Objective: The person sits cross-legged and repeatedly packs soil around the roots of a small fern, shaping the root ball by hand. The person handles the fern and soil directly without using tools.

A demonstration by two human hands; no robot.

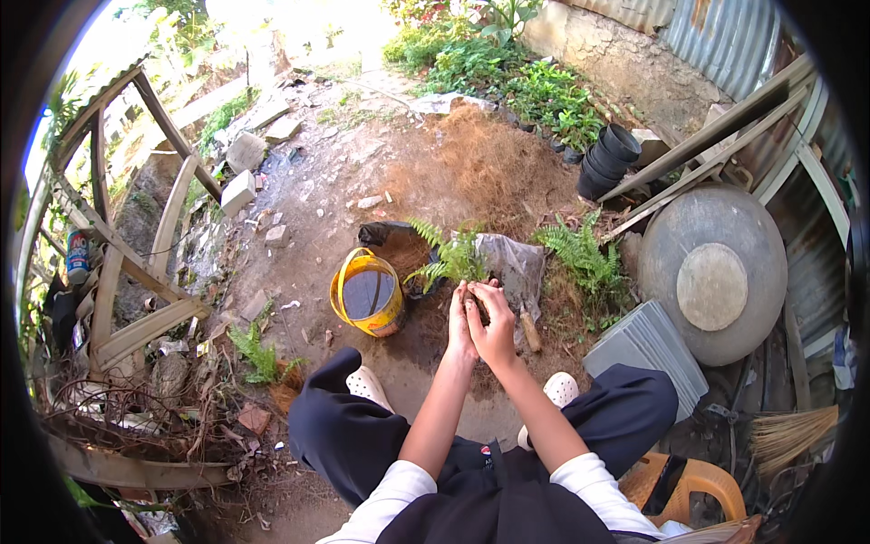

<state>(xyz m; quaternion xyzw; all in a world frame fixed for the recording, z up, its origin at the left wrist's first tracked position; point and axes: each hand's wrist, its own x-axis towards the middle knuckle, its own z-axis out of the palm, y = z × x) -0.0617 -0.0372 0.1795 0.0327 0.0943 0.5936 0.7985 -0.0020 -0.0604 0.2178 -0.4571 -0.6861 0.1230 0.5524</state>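
My left hand [460,328] and my right hand [496,325] are pressed together around the base of a small green fern [454,257]. Its fronds rise beyond my fingertips, and the roots are mostly hidden between my palms. Dark soil marks my fingers. Just left of the fern stands a yellow bucket [340,299] of dark liquid, its handle resting over the rim. A black plastic bag [382,233] holding brown fibre lies open behind my hands. To their right is a crumpled clear plastic bag [514,262], with a wooden tool handle [529,330] by it.
Another fern [586,253] grows to the right, near stacked grey tiles [642,357] and a large round grey basin [761,272]. Brown coir fibre [486,160] and stacked black pots [605,163] lie farther off. A wooden frame [146,333] stands left; an orange plastic chair [710,476] is behind right.
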